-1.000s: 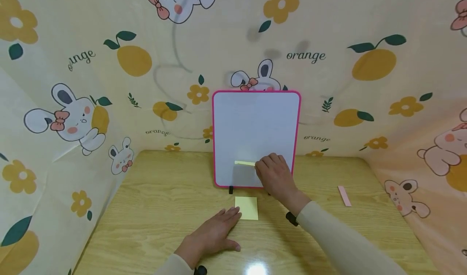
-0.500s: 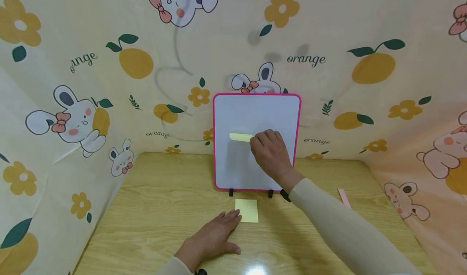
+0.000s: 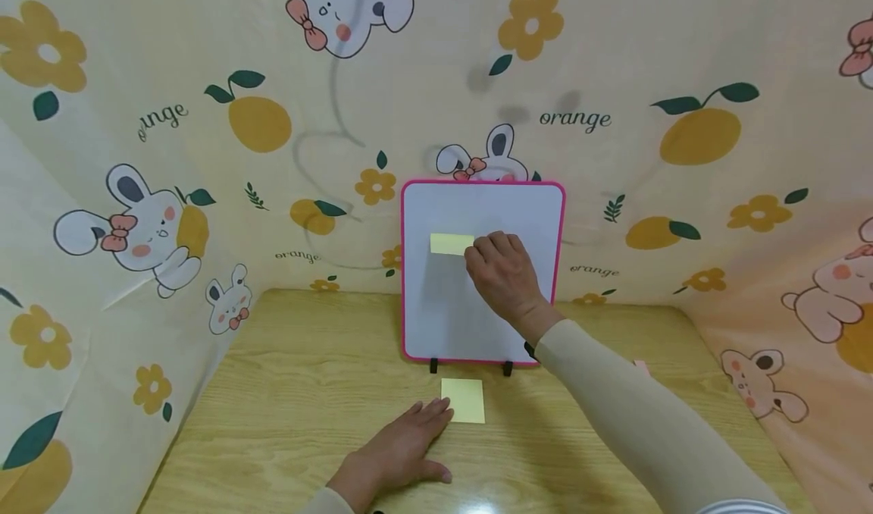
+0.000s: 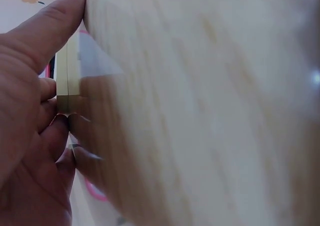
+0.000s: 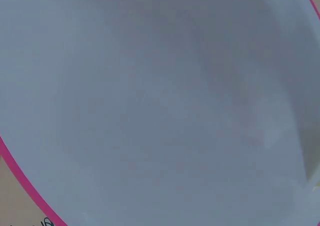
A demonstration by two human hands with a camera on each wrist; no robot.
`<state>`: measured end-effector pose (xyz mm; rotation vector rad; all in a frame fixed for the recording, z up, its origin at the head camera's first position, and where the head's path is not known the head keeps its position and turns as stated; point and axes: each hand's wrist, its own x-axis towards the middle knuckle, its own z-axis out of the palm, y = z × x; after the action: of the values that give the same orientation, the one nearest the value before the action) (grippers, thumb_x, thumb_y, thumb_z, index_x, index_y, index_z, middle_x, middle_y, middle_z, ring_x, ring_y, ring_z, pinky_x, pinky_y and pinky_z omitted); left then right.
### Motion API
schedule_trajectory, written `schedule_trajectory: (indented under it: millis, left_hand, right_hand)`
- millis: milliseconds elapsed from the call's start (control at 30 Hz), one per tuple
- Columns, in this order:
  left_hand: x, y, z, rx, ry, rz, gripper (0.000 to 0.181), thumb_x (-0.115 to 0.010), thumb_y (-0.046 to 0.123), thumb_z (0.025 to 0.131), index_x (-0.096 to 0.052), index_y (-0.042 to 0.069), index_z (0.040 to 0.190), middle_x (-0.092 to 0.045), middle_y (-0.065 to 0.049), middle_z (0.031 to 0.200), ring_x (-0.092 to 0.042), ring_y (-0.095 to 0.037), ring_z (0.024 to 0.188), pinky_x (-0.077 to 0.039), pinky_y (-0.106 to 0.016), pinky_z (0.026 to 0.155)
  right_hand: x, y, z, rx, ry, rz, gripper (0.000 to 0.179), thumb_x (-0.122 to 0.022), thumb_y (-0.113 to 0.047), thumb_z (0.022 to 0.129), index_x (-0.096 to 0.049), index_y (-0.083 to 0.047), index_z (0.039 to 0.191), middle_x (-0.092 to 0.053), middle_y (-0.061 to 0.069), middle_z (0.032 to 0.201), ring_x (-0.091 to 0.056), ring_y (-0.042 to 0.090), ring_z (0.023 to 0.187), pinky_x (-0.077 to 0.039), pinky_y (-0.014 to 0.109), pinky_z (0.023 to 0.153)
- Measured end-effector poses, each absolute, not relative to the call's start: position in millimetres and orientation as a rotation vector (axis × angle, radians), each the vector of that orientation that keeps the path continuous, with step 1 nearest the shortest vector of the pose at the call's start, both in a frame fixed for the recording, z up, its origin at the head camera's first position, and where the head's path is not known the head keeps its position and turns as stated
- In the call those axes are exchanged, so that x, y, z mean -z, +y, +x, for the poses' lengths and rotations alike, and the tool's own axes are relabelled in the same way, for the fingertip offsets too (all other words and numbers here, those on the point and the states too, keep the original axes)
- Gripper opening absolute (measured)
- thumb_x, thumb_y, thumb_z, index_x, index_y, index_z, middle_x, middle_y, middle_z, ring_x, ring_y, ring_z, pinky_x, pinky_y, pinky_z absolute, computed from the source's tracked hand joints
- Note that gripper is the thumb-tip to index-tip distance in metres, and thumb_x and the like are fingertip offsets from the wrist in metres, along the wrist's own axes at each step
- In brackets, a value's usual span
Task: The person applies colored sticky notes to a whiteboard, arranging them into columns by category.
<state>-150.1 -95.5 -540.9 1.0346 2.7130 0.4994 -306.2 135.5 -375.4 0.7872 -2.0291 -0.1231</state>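
My right hand [image 3: 503,275] pinches a yellow sticky note [image 3: 450,244] by its right end, fingers curled, in front of the pink-framed whiteboard [image 3: 443,309]. The note extends leftward across the board's upper middle. Below, a square pad of yellow sticky notes [image 3: 467,402] lies on the table before the board. My left hand [image 3: 402,446] rests flat, its fingertips at the pad's left edge and its thumb spread. The left wrist view shows the pad's thick side [image 4: 68,73] by those fingers. Board surface [image 5: 150,110] fills the right wrist view, the right hand out of sight there.
The whiteboard stands upright on small black feet [image 3: 508,368] near the back of the wooden table [image 3: 307,355]. A pink strip [image 3: 641,366] lies at the right, mostly hidden behind the right sleeve [image 3: 634,415]. Patterned cloth [image 3: 327,120] encloses the back and sides.
My right hand has risen from the board's lower part to its upper middle with the sticky note, whose face now shows more broadly. My left hand has stayed at the pad.
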Motion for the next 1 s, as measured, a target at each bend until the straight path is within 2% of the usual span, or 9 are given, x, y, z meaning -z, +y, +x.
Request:
schedule_trajectory:
  millis: [400,767,1000]
  left_hand:
    - [537.2,-94.0,-147.3,-0.497,2.708,1.02,0.094,-0.073,0.061,0.091,-0.04,0.01,0.163,-0.034,-0.005,0.172,-0.032,-0.022,0.16,-0.03,-0.042,0.131]
    - [537.6,-94.7,-148.5,-0.506,2.712,1.044,0.094,-0.073,0.06,0.092,-0.041,0.008,0.162,-0.035,-0.007,0.171,-0.033,-0.023,0.159,-0.03,-0.042,0.131]
    - [538.6,-95.6,-148.4,-0.503,2.72,1.058,0.094,-0.073,0.06,0.092,-0.041,0.007,0.162,-0.036,-0.008,0.171,-0.034,-0.024,0.159,-0.03,-0.043,0.131]
  right_hand:
    - [376.0,135.1,-315.5,0.207,-1.978,0.784,0.019,-0.075,-0.014,0.097,-0.061,-0.004,0.091,-0.069,0.012,0.097,-0.063,0.029,0.096,-0.057,0.04,0.082]
    - [378.3,134.1,-318.9,0.181,-1.977,0.809,0.02,-0.075,-0.01,0.095,-0.058,-0.005,0.087,-0.069,0.012,0.092,-0.064,0.03,0.091,-0.057,0.04,0.077]
    - [382.0,135.1,-318.1,0.191,-2.016,0.824,0.015,-0.071,-0.01,0.098,-0.06,-0.005,0.09,-0.069,0.012,0.094,-0.063,0.03,0.091,-0.057,0.04,0.079]
